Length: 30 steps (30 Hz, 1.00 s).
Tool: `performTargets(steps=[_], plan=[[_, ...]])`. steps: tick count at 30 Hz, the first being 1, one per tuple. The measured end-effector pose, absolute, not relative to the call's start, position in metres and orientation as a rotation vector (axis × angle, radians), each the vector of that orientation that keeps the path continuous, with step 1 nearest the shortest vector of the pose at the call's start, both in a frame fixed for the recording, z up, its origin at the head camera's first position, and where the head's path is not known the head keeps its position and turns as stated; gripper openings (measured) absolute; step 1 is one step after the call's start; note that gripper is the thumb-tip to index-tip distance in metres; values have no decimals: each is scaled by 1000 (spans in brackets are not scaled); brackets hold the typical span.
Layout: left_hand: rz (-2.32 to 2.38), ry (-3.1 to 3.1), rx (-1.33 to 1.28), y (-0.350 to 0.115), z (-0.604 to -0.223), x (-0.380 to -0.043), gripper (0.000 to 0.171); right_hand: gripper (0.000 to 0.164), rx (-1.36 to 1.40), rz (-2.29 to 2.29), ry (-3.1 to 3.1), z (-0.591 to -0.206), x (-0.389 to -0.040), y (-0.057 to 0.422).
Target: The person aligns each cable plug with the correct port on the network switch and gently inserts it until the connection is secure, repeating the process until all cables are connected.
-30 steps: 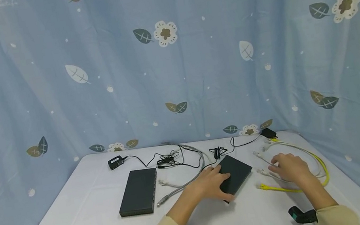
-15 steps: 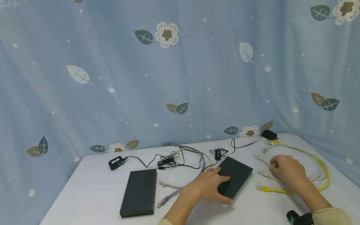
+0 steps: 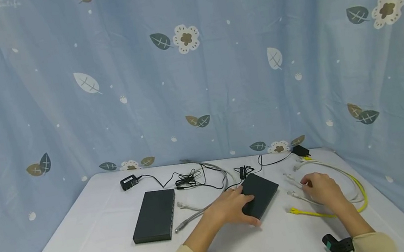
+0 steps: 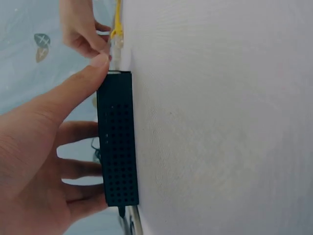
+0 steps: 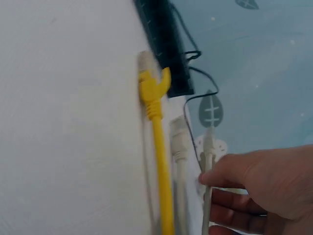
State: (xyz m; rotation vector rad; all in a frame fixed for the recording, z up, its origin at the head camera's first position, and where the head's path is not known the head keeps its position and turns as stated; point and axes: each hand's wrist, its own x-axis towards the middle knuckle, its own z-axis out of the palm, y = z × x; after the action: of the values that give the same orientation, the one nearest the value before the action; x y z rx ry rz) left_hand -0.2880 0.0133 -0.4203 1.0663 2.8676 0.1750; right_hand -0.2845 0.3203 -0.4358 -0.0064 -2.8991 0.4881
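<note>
My left hand rests on the right-hand black network switch, its thumb by the near corner and fingers spread over the top. In the left wrist view, the perforated side of that box faces the camera, with the thumb at one end. My right hand pinches a whitish network cable between thumb and finger, just behind its plug. Beside it lie another whitish network cable and a yellow network cable, plug ends towards the switch.
A larger black box lies at the left. Two power adapters, one at the back left and one at the back right, have thin black cords. A grey cable curves between the boxes. A patterned blue curtain hangs behind.
The right-hand switch has turned and shifted slightly under my left hand. My right fingers have drawn together on the whitish cable, and its plug end has moved a little.
</note>
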Motion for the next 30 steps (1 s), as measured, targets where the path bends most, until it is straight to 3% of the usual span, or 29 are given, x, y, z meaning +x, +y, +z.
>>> performTargets(steps=[30], plan=[[151,2897,1017,15,-422,-288,81,21,216,664,-2809,-408,-280,305]])
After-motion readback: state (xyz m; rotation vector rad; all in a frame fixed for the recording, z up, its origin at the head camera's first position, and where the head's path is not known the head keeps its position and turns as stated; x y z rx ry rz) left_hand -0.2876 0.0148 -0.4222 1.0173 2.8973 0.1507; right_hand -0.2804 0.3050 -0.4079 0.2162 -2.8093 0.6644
